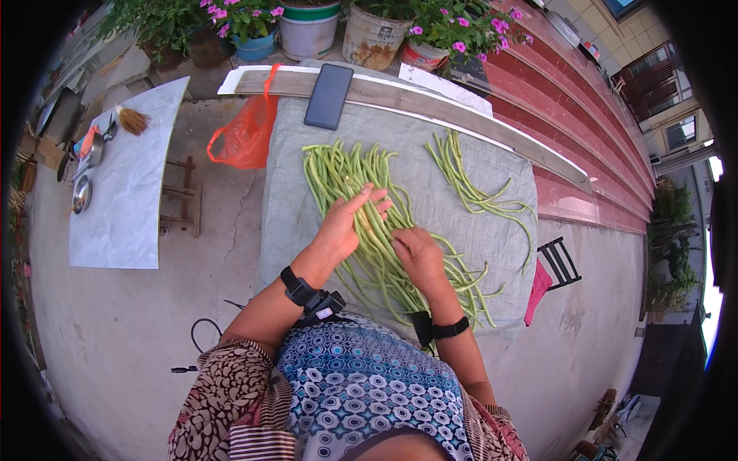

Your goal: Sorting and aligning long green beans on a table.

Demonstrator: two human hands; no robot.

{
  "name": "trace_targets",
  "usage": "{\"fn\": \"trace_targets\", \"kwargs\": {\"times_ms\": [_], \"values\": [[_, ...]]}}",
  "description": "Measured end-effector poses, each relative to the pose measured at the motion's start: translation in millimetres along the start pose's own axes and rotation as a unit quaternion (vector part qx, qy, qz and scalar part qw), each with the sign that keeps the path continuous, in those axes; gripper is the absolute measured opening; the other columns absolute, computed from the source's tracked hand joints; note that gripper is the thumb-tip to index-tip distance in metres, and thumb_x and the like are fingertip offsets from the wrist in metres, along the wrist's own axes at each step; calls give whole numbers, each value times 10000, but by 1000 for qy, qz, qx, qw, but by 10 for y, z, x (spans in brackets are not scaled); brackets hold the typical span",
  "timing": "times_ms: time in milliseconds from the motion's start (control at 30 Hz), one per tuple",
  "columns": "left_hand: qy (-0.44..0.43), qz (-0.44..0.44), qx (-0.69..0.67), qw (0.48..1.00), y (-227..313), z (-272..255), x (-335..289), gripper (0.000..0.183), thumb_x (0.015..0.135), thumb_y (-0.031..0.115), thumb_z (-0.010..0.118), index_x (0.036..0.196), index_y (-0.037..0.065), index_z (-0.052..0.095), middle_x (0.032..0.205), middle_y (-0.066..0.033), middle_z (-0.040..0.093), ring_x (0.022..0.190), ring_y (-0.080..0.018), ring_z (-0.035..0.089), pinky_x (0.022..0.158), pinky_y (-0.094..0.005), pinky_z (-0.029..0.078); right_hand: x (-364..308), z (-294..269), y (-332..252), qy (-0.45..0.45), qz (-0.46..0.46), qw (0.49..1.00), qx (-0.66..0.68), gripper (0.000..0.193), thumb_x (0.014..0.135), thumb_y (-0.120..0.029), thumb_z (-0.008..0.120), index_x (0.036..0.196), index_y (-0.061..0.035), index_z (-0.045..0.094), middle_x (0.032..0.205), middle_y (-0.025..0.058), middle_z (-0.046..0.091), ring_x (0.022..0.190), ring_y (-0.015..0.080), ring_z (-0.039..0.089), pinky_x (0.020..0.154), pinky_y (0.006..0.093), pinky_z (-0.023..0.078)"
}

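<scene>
A large heap of long green beans (377, 261) lies lengthwise on a grey woven sheet (288, 223) in front of me. My left hand (342, 227) reaches into its upper half, palm turned partly up, with thumb and fingers closed round some of the pods. One pod near those fingers looks yellowish. At the heap's right side, my right hand (421, 257) is closed, its fingertips pinched together against the beans; whatever is between them is hidden. A smaller bunch of long beans (465, 180) rests apart, farther right on the sheet.
Along the sheet's far edge runs a wooden board (430, 100), with a dark phone (329, 96) across it. An orange plastic bag (250, 134) hangs at its left end. Flowerpots (307, 31) stand behind, red steps (553, 100) rise rightward, and a white table (127, 192) stands left.
</scene>
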State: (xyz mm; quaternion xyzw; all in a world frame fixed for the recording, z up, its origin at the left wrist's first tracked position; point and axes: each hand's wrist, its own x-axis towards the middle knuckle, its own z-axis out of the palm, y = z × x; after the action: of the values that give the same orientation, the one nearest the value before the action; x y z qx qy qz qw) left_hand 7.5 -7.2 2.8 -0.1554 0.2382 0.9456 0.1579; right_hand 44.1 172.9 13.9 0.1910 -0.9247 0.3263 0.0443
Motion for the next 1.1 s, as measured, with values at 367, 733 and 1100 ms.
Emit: {"fn": "trace_targets", "kwargs": {"times_ms": [367,733,1100], "values": [[36,-5,53,998,-38,-68,-8,153,867,129,596,983,67,519,769,-38,569,654,-170,566,640,-340,515,299,205,95,25,136,990,-23,191,840,-200,574,972,-69,620,830,123,612,759,285,592,668,363,460],[49,9,60,997,-10,8,-78,251,869,134,580,1077,32,482,1033,-126,613,888,-210,602,718,-356,518,132,181,192,37,43,995,78,174,851,-138,538,983,-39,595,873,174,597,849,339,570,721,397,449],[29,1,45,999,-50,-24,-26,280,889,123,549,1129,28,442,1026,-136,595,930,-248,602,750,-378,530,-42,38,-62,27,-6,999,24,185,820,-72,567,997,-40,608,867,140,599,831,315,558,716,383,459]]}}
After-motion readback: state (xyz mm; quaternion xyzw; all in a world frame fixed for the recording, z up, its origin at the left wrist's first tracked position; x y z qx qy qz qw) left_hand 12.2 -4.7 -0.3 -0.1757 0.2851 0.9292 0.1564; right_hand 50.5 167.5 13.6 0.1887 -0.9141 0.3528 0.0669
